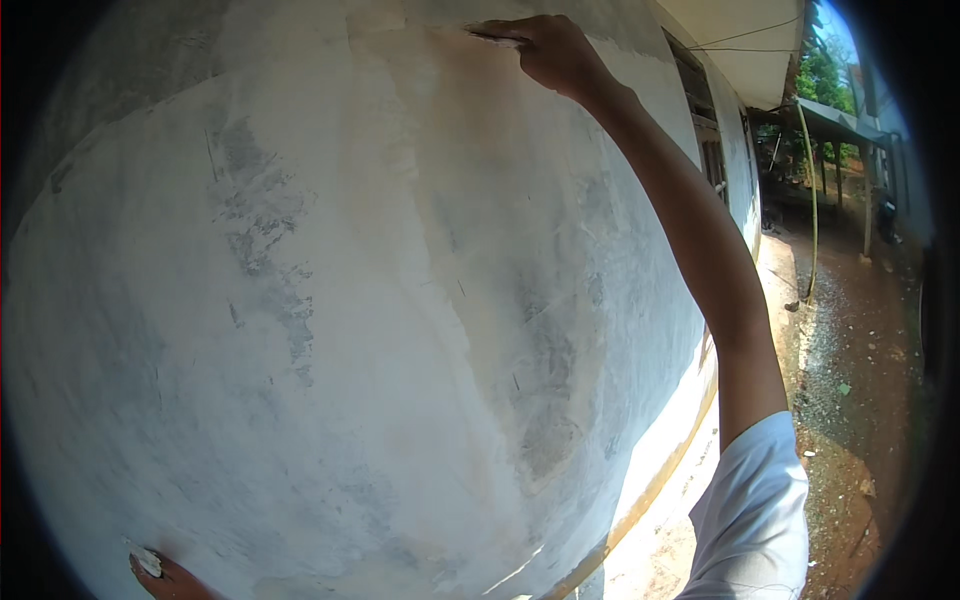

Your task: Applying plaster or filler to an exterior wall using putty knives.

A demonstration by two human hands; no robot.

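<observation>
1. Low at left, cut off by the frame, my left hand (178,582) grasps a white-smeared object (148,562), its kind unclear.
2. Before me stands the patchy grey-white wall (380,300); smoothing its surface appears to be the step in hand.
3. High up, my right hand (560,55) grips a thin flat tool (495,39), apparently against the wall. The next move likely calls for a steady, even stroke.
4. Beyond: a window (693,95), then a roofed shelter (842,124).

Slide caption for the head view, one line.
Right hand holding a thin flat tool at a patchy gray-white wall; left hand at lower left.
</observation>
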